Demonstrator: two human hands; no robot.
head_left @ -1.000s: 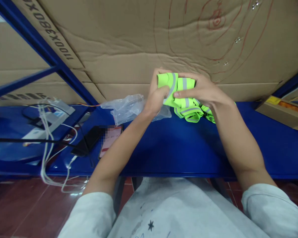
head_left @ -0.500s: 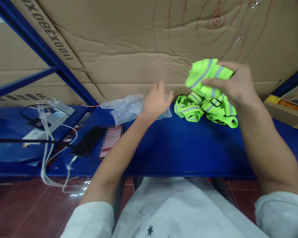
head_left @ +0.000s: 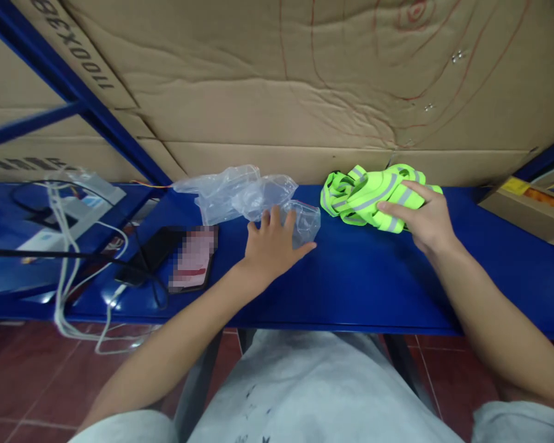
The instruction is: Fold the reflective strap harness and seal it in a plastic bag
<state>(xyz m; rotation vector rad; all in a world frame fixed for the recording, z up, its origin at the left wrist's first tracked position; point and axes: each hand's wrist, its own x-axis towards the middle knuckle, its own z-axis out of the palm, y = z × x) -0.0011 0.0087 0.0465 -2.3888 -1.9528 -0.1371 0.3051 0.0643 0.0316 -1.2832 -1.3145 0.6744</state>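
Observation:
My right hand (head_left: 425, 215) grips a folded neon-yellow reflective strap (head_left: 392, 191) with grey stripes, thumb in front and fingers behind. The strap rests on a heap of the same kind of reflective straps (head_left: 339, 197), which it partly covers. My left hand (head_left: 274, 243) is open, fingers spread, at the front edge of some crumpled clear plastic bags (head_left: 247, 194). Its fingertips overlap the nearest bag; whether they press on it I cannot tell.
A blue shelf (head_left: 332, 283) carries everything. Left of my left hand lie a phone with a lit screen (head_left: 196, 255), a black device (head_left: 154, 252), white cables (head_left: 64, 277) and a power strip (head_left: 92, 209). Cardboard (head_left: 240, 111) stands behind; a cardboard box (head_left: 530, 203) sits at right.
My right hand has lowered the folded strap onto the heap. My left hand has come back toward me, from above the plastic bags to their front edge.

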